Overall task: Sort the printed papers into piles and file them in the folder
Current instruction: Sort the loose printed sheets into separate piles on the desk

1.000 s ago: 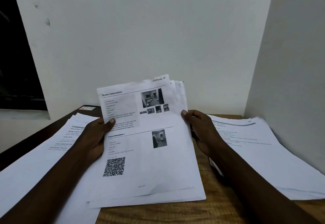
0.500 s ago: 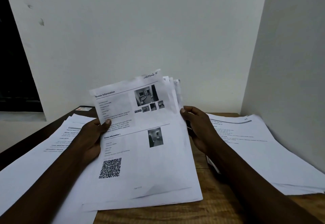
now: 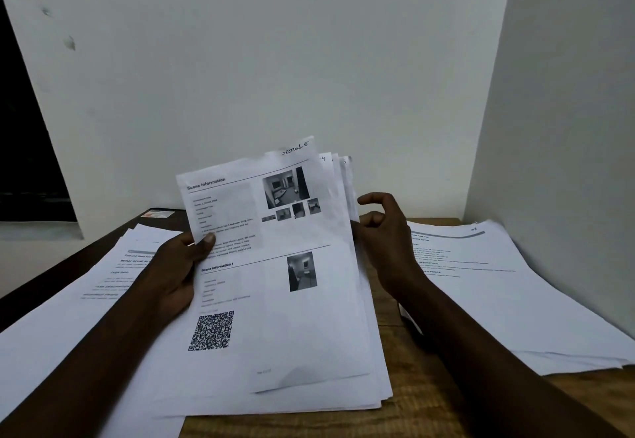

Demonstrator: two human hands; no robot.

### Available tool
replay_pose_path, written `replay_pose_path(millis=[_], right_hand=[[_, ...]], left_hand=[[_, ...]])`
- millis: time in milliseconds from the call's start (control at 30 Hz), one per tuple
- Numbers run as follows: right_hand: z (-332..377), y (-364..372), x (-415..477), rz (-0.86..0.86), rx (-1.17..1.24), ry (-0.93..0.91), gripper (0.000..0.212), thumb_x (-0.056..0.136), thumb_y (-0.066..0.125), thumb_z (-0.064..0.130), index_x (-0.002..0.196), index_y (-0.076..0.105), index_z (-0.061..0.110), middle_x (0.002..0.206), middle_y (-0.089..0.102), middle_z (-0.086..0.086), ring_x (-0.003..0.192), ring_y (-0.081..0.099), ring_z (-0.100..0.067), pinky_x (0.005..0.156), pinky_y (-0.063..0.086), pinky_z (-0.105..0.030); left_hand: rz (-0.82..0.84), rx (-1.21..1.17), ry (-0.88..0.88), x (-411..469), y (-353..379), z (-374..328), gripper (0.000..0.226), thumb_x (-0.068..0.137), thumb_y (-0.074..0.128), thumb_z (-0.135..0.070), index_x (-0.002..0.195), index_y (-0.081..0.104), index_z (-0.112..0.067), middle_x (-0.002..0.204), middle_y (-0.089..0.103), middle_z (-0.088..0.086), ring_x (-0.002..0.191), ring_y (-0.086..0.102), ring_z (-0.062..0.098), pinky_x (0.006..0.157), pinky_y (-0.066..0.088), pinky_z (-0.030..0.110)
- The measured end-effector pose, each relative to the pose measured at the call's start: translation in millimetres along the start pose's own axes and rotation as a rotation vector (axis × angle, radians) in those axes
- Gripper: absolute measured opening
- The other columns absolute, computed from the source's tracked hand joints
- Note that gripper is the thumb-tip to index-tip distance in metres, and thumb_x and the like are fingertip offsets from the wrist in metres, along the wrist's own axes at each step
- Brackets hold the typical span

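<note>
My left hand [image 3: 175,269] grips a fanned stack of printed papers [image 3: 292,327] at its left edge, thumb on the top sheet. That sheet reads "Scene Information", has small photos, a QR code and a handwritten "Section 5" at its top corner. The stack's upper end is raised and its lower end rests on the wooden table [image 3: 405,410]. My right hand [image 3: 388,238] is at the stack's right edge with loosely curled fingers, the index lifted. Its fingertips just meet the edges of the rear sheets. No folder is in view.
One pile of printed sheets [image 3: 68,303] lies on the table to the left, another pile [image 3: 498,286] to the right against the side wall. A small card [image 3: 158,213] sits at the table's far left corner. White walls close off the back and right.
My right thumb has come off the front of the stack and the hand has drawn back to the right edge. The left hand still holds the papers, tilted slightly more.
</note>
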State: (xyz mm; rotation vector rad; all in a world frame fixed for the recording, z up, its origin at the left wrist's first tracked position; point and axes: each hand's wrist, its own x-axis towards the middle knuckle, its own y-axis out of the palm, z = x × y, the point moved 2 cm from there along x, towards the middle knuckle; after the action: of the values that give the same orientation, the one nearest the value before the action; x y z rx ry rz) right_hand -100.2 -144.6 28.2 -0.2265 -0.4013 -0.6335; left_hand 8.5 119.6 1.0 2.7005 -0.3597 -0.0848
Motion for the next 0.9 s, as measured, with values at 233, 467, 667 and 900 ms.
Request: replay_pose_path(millis=[233, 467, 667, 900], right_hand=[[7, -1, -2, -0.054, -0.089, -0.116, 0.041, 0.08, 0.076, 0.018, 0.11, 0.052, 0.03, 0.069, 0.069, 0.0, 0.063, 0.063, -0.009, 0.063, 0.048, -0.024], [10, -1, -2, -0.102, -0.006, -0.116, 0.011, 0.095, 0.058, 0.03, 0.088, 0.063, 0.037, 0.081, 0.068, 0.017, 0.073, 0.059, 0.003, 0.071, 0.047, -0.024], [6, -3, 4, -0.075, 0.025, -0.025, 0.016, 0.078, 0.063, 0.029, 0.078, 0.071, 0.042, 0.08, 0.074, 0.008, 0.084, 0.069, -0.019, 0.082, 0.055, -0.053], [11, -5, 5, -0.154, -0.16, -0.099, 0.018, 0.088, 0.06, 0.013, 0.086, 0.072, 0.027, 0.077, 0.069, 0.011, 0.074, 0.062, -0.008, 0.073, 0.049, -0.024]], left_hand=[[-0.028, 0.007, 0.007, -1, 0, 1, 0.032, 0.096, 0.049, -0.001, 0.127, 0.057, -0.001, 0.123, 0.065, 0.017, 0.105, 0.065, 0.031, 0.071, 0.061, 0.042], [-0.061, 0.026, 0.017, 0, 1, 0, 0.036, 0.096, 0.049, 0.001, 0.132, 0.054, 0.002, 0.124, 0.063, 0.021, 0.106, 0.064, 0.032, 0.072, 0.06, 0.041], [-0.053, 0.025, 0.018, 0, 0, 1, 0.028, 0.097, 0.049, 0.0, 0.123, 0.058, 0.0, 0.116, 0.067, 0.014, 0.097, 0.066, 0.027, 0.067, 0.061, 0.037], [0.021, -0.013, 0.006, -2, 3, 0, 0.03, 0.096, 0.049, -0.003, 0.124, 0.06, -0.003, 0.119, 0.069, 0.014, 0.1, 0.069, 0.027, 0.076, 0.06, 0.041]])
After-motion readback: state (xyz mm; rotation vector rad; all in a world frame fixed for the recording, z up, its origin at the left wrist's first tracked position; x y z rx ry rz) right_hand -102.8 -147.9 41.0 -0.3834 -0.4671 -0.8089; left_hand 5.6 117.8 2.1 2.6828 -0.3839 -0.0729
